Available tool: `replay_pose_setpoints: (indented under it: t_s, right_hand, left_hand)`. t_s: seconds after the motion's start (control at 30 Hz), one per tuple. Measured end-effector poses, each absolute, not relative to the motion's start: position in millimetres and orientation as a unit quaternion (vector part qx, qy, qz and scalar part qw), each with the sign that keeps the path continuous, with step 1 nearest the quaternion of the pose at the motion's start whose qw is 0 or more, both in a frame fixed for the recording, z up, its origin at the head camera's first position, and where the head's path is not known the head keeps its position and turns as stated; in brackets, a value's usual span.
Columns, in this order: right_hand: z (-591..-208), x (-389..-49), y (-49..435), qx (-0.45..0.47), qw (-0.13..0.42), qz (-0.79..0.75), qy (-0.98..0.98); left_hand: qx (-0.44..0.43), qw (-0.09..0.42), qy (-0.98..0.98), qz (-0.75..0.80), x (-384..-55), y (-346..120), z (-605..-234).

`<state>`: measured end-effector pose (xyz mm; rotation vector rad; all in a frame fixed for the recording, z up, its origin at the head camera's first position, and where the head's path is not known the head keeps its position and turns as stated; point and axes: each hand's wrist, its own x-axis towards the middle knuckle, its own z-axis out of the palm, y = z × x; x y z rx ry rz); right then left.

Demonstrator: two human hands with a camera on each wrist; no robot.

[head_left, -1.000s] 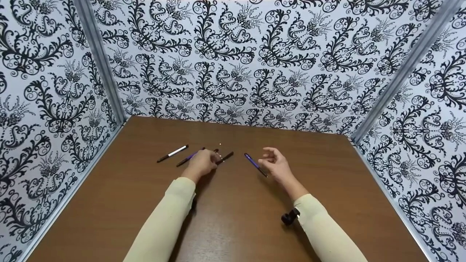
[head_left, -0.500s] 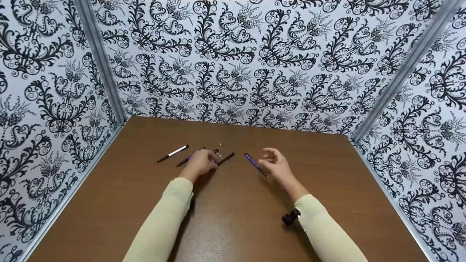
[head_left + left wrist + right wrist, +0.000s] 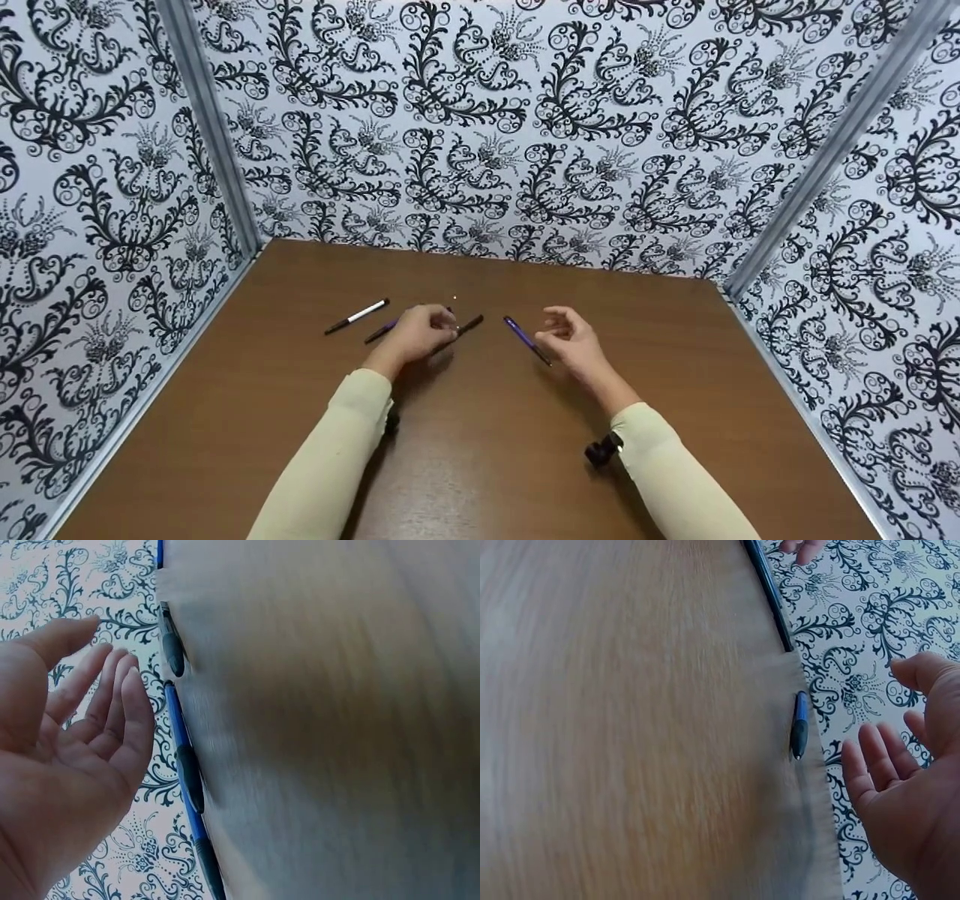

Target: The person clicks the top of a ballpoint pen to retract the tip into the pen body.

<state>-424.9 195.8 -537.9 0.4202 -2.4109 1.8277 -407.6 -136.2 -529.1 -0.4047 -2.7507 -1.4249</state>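
Note:
My left hand hovers over the pens left of the middle, fingers loosely bent. In the left wrist view its palm and thumb show with nothing between them. Just past its fingertips lies a black pen. A blue pen runs partly under that hand, and the tip of another pen peeks out behind it. To the right, a blue pen with a dark grip lies beside my right hand. That hand is held in the air, fingers relaxed and holding nothing.
A white pen with black ends lies at the far left of the row. The brown table meets walls with black scroll patterns. A small black camera sits on the right wrist.
My left hand has drawn back slightly toward me and the left, away from the black pen, more of which now shows. My right hand stays nearly still. The pens lie much as before.

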Motion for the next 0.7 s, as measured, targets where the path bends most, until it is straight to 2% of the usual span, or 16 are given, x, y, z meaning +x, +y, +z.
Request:
replay_pose_setpoints:
  t_s: [0.33, 0.7]
  right_hand:
    - [-537, -424, 204, 0.158, 0.048, 0.546, -0.821]
    - [-539, -425, 209, 0.168, 0.060, 0.546, -0.818]
  left_hand:
    - [-0.166, -0.017, -0.820, -0.547, -402, -134, -529]
    - [-0.177, -0.020, -0.812, -0.556, -397, -136, -528]
